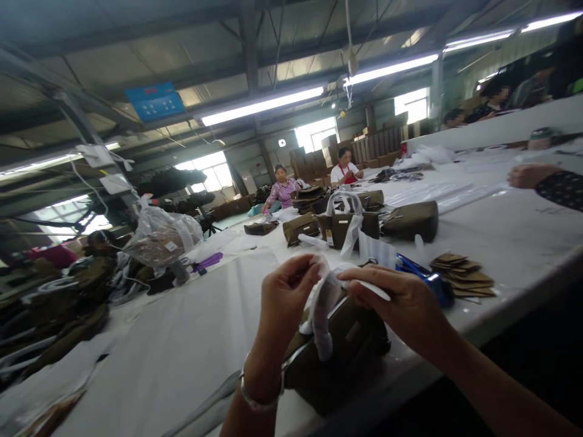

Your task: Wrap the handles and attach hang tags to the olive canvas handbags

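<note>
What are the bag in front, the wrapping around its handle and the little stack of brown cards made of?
The bag looks like dull olive-brown woven fabric, perhaps canvas or nylon, judging by its matte, soft sides. The handle wrapping seems thin white foam or tissue, being slightly see-through and wrinkled. The brown cards look like matte kraft paper or cardboard, given their flat, stiff edges.

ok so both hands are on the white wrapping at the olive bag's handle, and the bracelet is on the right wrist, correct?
Wrong wrist: the head view shows the bracelet on the left. The left hand and right hand are on the white wrapping at the olive bag's handle.
</note>
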A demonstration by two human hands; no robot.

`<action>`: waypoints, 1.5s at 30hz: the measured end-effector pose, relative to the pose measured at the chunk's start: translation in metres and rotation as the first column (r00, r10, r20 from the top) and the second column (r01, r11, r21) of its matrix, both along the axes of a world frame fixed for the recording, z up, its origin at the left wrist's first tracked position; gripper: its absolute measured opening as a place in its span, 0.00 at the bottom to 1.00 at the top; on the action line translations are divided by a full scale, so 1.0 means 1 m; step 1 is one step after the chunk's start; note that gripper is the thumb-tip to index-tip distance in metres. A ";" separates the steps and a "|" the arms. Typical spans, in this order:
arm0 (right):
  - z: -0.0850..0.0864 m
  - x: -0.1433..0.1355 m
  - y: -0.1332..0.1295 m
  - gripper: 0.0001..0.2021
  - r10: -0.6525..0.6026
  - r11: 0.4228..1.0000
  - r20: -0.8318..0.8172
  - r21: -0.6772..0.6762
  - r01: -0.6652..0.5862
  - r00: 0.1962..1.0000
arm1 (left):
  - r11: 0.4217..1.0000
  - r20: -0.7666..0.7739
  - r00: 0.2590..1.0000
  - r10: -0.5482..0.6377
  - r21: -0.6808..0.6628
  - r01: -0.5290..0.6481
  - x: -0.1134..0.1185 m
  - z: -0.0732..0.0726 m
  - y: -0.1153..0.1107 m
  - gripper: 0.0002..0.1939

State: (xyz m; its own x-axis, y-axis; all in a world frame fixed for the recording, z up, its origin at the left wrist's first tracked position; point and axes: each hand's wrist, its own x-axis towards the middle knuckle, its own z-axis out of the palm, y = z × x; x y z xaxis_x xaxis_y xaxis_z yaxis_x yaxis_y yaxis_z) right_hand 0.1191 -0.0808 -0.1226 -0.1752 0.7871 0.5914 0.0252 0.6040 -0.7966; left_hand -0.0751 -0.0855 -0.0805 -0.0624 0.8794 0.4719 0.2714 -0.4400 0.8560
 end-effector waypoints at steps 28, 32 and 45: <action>0.017 -0.011 0.015 0.18 0.195 0.972 0.001 -0.137 -0.193 0.981 | 0.943 -0.262 0.964 0.034 0.329 0.056 0.011 0.003 -0.031 0.08; 0.018 -0.015 0.011 0.16 0.141 0.983 0.000 -0.117 -0.140 0.990 | 0.970 -0.178 0.981 0.080 0.239 -0.035 0.010 0.005 -0.032 0.06; 0.025 -0.007 0.004 0.06 -0.374 0.665 0.101 0.722 0.191 0.922 | 0.981 -0.037 0.999 0.031 0.191 -0.023 0.014 0.001 -0.030 0.12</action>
